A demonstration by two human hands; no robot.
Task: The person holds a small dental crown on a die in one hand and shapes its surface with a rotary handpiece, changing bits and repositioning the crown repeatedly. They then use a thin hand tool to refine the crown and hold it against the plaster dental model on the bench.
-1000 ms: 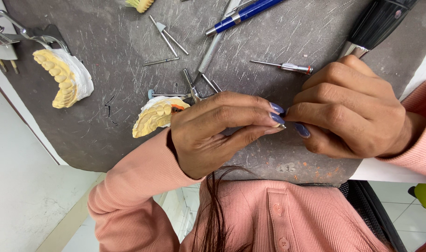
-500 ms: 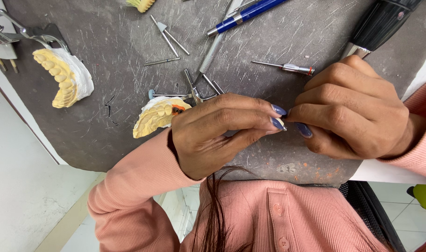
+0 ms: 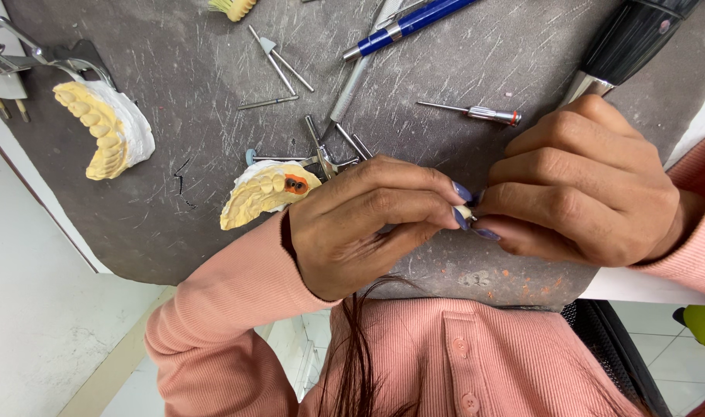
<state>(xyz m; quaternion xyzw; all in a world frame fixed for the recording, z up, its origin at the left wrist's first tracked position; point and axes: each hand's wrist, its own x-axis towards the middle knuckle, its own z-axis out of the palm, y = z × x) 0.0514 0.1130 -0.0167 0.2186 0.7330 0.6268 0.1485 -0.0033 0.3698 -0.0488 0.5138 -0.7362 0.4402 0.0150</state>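
Both hands met over the scratched grey rubber mat (image 3: 213, 116): left hand (image 3: 368, 224) & right hand (image 3: 592, 193) were curled tight, fingertips pinching 1 tiny cream tooth-shaped piece (image 3: 465, 211) btwn them. Risk, imo: it could've slipped off the mat edge, since the grip was fingertip-only.

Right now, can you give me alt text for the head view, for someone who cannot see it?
Left hand and right hand pinch a tiny pale piece between their fingertips over a scratched dark mat. On the mat lie two yellow dental casts, thin metal burs and a blue pen.
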